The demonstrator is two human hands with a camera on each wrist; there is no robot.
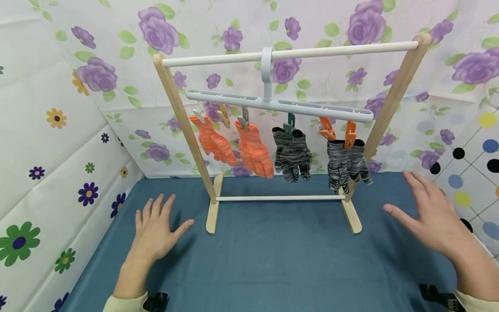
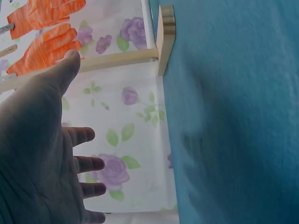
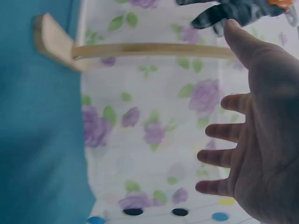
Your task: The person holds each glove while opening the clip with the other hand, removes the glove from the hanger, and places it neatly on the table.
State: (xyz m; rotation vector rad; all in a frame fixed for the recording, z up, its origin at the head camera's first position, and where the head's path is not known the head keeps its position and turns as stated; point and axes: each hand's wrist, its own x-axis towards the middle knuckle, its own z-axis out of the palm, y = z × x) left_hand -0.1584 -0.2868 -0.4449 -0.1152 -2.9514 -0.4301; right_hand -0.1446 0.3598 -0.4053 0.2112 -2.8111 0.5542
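Fingers spread, my left hand (image 1: 156, 232) hovers left of the wooden rack and holds nothing. My right hand (image 1: 436, 214) is likewise spread and bare on the right side, apart from the rack. A light grey clip hanger (image 1: 249, 102) hangs by its hook from the rack's top bar (image 1: 339, 52), tilted down to the right. Clothespins fix two orange gloves (image 1: 215, 141) (image 1: 254, 149) on its left half. On its right half hang two grey-black gloves (image 1: 292, 154) (image 1: 347, 162), one by a dark green clothespin (image 1: 290, 125), the other by orange clothespins (image 1: 350, 134).
The rack's wooden feet (image 1: 213, 212) stand on a blue cloth (image 1: 273, 260), joined by a thin low bar (image 1: 280, 198). Floral sheeting (image 1: 234, 21) rises close behind. Patterned side sheets stand left and right. A beige clothespin (image 1: 224, 116) hangs between the orange gloves.
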